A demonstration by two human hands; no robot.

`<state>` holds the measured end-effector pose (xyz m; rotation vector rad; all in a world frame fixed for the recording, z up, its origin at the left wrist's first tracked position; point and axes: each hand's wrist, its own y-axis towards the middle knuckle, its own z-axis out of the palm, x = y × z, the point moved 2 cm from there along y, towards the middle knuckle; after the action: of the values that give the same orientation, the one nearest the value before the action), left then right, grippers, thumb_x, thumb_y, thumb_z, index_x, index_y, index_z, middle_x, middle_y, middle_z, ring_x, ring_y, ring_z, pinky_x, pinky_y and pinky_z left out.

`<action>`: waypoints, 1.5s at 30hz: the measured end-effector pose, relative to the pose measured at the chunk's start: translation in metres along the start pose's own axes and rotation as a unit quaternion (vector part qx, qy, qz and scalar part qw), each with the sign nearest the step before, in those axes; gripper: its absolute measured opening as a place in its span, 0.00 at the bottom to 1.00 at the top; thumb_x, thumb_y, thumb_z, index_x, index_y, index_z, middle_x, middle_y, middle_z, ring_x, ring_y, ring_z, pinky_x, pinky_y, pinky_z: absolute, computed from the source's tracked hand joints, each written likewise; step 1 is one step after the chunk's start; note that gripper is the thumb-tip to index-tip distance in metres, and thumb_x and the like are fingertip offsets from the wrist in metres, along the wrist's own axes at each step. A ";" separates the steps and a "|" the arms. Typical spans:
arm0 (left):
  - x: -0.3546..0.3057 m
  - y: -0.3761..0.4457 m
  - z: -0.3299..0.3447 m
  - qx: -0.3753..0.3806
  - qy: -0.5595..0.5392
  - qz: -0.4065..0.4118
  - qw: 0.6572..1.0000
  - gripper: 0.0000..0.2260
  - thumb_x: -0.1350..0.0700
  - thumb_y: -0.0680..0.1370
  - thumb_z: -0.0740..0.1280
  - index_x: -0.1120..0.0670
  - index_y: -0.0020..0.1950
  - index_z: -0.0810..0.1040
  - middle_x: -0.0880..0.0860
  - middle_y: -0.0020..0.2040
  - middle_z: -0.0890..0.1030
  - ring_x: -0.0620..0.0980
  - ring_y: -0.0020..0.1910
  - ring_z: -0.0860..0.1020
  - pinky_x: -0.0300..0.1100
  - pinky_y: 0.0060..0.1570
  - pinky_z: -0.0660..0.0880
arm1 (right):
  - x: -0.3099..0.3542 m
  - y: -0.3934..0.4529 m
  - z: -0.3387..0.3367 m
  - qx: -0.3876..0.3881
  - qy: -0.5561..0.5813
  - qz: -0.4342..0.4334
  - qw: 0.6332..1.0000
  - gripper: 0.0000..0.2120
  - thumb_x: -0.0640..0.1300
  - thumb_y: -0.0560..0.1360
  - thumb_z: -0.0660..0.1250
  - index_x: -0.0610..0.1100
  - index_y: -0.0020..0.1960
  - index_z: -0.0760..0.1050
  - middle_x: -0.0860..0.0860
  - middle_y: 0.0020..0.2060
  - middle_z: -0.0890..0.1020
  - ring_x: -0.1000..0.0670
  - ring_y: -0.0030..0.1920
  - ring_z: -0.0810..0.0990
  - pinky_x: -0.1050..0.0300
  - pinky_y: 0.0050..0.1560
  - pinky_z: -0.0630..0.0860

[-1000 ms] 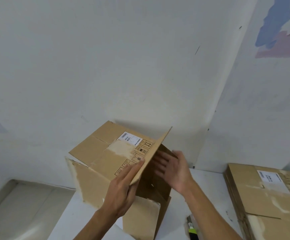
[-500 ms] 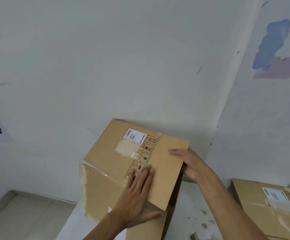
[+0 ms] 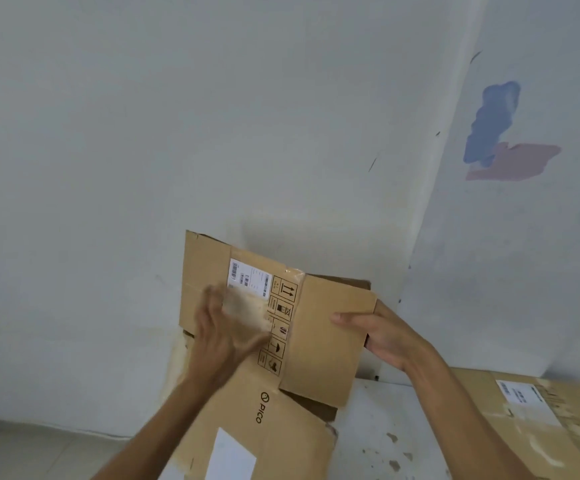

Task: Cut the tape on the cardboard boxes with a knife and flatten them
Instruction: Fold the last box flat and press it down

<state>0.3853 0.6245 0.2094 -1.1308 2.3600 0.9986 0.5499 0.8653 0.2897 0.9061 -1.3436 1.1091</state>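
The cardboard box (image 3: 247,341) is lying partly collapsed on the white bench (image 3: 378,427), near the wall. The left hand (image 3: 224,327), blurred, is pressing relaxed fingers on its labelled panel. The right hand (image 3: 382,329) is gripping the edge of the right flap (image 3: 326,341), thumb on top. A flattened box (image 3: 541,420) is lying at the right.

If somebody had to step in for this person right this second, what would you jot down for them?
Left hand: blurred by motion, fingers spread flat on the labelled panel of the brown cardboard box being collapsed.
Right hand: grips the box's right flap edge, thumb on top.
The box stands half-folded at the white table's left end; no knife in view.
Second brown cardboard box, at the right edge, appears already flattened.
Left: press this box fully flat.
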 end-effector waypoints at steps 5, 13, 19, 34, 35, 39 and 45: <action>0.055 0.050 -0.053 0.017 -0.092 -0.200 0.975 0.77 0.23 0.52 0.77 0.62 0.82 0.38 0.62 0.83 0.51 0.60 0.82 0.49 0.59 0.80 0.48 | 0.001 -0.012 -0.001 -0.005 0.014 0.001 1.000 0.24 0.41 0.72 0.77 0.46 0.68 0.78 0.46 0.61 0.84 0.44 0.64 0.81 0.40 0.68 0.76; 0.088 0.062 -0.079 0.147 -0.192 -0.197 0.950 0.66 0.30 0.47 0.82 0.49 0.80 0.61 0.51 0.65 0.74 0.51 0.61 0.77 0.51 0.61 0.77 | 0.007 -0.026 0.008 0.009 0.020 -0.007 1.000 0.23 0.36 0.73 0.73 0.42 0.68 0.78 0.44 0.62 0.84 0.43 0.63 0.82 0.48 0.62 0.80; 0.087 0.075 -0.092 0.265 -0.252 -0.161 0.917 0.47 0.43 0.61 0.86 0.43 0.75 0.68 0.45 0.69 0.77 0.49 0.68 0.75 0.51 0.68 0.74 | 0.013 -0.029 0.019 0.048 -0.005 -0.001 0.999 0.22 0.34 0.75 0.74 0.36 0.69 0.77 0.37 0.64 0.82 0.37 0.65 0.81 0.45 0.63 0.79; 0.038 0.066 -0.127 0.138 -0.331 -0.043 0.932 0.13 0.45 0.79 0.73 0.55 0.49 0.79 0.57 0.45 0.81 0.56 0.42 0.79 0.47 0.42 0.73 | -0.076 -0.022 0.024 -0.319 0.140 0.012 0.937 0.36 0.49 0.65 0.81 0.42 0.70 0.75 0.44 0.58 0.85 0.42 0.59 0.83 0.43 0.62 0.78; 0.027 0.067 -0.133 0.136 -0.331 -0.027 0.933 0.13 0.45 0.79 0.73 0.55 0.48 0.79 0.55 0.42 0.80 0.51 0.40 0.77 0.44 0.41 0.72 | -0.088 -0.023 0.029 -0.328 0.123 0.035 0.936 0.42 0.54 0.60 0.83 0.42 0.69 0.74 0.44 0.59 0.84 0.43 0.60 0.82 0.46 0.62 0.77; -0.013 0.072 -0.154 0.157 -0.331 0.042 0.930 0.13 0.47 0.80 0.72 0.57 0.47 0.77 0.55 0.42 0.78 0.47 0.40 0.76 0.43 0.41 0.70 | -0.135 -0.025 0.054 -0.304 0.110 0.114 0.939 0.55 0.65 0.56 0.84 0.45 0.74 0.66 0.45 0.70 0.74 0.42 0.71 0.71 0.43 0.73 0.68; -0.059 0.077 -0.176 0.179 -0.345 0.097 0.916 0.11 0.51 0.79 0.73 0.56 0.44 0.77 0.50 0.40 0.78 0.44 0.40 0.77 0.33 0.39 0.72 | -0.152 -0.022 0.089 -0.252 0.158 0.127 0.946 0.38 0.65 0.72 0.69 0.51 0.75 0.63 0.51 0.71 0.69 0.47 0.77 0.63 0.46 0.78 0.59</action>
<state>0.3623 0.5633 0.3998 -0.3236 1.9614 0.7978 0.5604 0.7610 0.1467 0.1733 -1.4021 0.9813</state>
